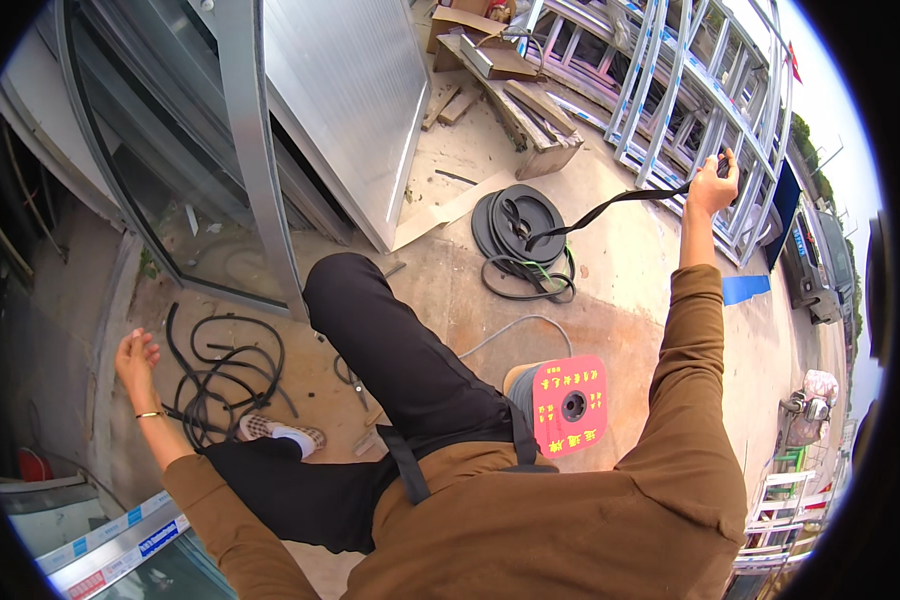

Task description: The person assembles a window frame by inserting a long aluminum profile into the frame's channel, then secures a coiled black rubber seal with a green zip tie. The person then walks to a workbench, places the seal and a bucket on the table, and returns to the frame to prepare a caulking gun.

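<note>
The hands are held well apart. At nine o'clock, the left hand [138,358] is raised with its fingers loosely curled and parted, palm bare. Above it, at ten, glass [155,150] is set in a curved-looking grey metal frame. Near eight, smooth black cord [202,383] is tangled in loose loops on the concrete floor [610,295]. At eleven, a pale, finely ribbed panel [345,100] is leaned upright. Just off centre, toward one, a round black reel [545,212] is laid flat; from it a flat, twisted black strip [620,197] is drawn up toward two o'clock. At four, grey line is wound on a pink-faced spool [570,375]. At two, the strip is gripped between the bent fingers of the right hand [712,185], before shiny metal ladders [650,90].
</note>
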Demonstrator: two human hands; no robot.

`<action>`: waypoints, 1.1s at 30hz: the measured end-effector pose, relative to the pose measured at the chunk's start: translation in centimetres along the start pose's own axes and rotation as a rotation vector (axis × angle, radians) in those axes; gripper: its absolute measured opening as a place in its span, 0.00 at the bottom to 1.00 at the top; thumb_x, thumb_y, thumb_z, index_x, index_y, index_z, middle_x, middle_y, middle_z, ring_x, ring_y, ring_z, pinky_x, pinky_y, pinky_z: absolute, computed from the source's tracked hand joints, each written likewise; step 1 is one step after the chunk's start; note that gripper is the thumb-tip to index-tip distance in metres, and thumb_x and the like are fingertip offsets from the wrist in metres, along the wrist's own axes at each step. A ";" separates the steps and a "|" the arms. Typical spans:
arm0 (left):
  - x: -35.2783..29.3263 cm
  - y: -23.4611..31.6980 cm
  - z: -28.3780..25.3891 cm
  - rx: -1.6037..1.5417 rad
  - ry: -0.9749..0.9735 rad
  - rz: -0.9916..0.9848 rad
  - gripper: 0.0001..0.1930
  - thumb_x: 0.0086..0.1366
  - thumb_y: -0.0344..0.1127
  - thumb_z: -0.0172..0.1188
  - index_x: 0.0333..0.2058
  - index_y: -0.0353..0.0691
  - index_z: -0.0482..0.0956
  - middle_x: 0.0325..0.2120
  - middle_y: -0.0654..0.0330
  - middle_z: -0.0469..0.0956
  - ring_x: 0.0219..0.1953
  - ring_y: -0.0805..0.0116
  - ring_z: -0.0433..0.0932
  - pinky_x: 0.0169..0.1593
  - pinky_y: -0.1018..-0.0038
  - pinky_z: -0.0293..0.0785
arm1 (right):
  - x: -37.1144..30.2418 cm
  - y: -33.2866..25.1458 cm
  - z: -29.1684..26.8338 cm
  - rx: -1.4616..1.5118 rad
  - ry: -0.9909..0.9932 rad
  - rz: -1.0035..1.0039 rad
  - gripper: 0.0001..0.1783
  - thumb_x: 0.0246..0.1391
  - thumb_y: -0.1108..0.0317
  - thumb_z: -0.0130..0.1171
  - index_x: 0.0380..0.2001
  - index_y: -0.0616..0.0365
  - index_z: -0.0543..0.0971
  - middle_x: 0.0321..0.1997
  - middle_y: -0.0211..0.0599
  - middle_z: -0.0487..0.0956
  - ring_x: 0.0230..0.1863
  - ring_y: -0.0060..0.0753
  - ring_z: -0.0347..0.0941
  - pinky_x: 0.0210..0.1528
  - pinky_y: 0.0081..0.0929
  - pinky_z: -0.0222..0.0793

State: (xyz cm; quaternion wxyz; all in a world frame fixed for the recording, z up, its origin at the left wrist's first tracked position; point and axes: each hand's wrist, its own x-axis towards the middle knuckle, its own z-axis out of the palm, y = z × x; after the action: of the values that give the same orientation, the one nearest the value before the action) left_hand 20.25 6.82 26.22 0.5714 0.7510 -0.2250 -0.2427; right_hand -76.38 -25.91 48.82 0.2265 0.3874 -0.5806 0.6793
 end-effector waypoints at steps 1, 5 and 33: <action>0.0 0.0 0.0 -0.003 0.002 0.000 0.15 0.77 0.43 0.61 0.52 0.39 0.83 0.40 0.62 0.86 0.33 0.76 0.82 0.37 0.79 0.79 | -0.5 0.3 -0.8 -0.151 -0.005 -0.093 0.22 0.56 0.71 0.66 0.55 0.61 0.85 0.36 0.40 0.87 0.27 0.30 0.83 0.32 0.32 0.79; 0.3 -0.4 0.2 0.011 0.007 -0.008 0.14 0.77 0.43 0.61 0.51 0.39 0.83 0.40 0.62 0.86 0.33 0.76 0.82 0.36 0.79 0.78 | -5.6 0.1 -1.5 0.143 -0.523 0.582 0.21 0.62 0.74 0.65 0.57 0.69 0.80 0.40 0.43 0.86 0.33 0.32 0.85 0.30 0.25 0.82; -19.0 1.0 -10.6 -0.236 0.247 0.110 0.18 0.78 0.42 0.61 0.58 0.38 0.81 0.47 0.60 0.83 0.42 0.73 0.81 0.48 0.75 0.79 | -25.3 25.4 -26.5 -0.416 -1.032 1.270 0.22 0.66 0.67 0.60 0.57 0.71 0.76 0.57 0.55 0.78 0.51 0.57 0.82 0.49 0.50 0.86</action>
State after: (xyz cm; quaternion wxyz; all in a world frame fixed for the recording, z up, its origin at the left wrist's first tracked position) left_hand 11.98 26.20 31.66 0.6911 0.6895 -0.1641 -0.1416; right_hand -87.52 -2.43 12.58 -0.4253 0.1997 -0.8322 0.2945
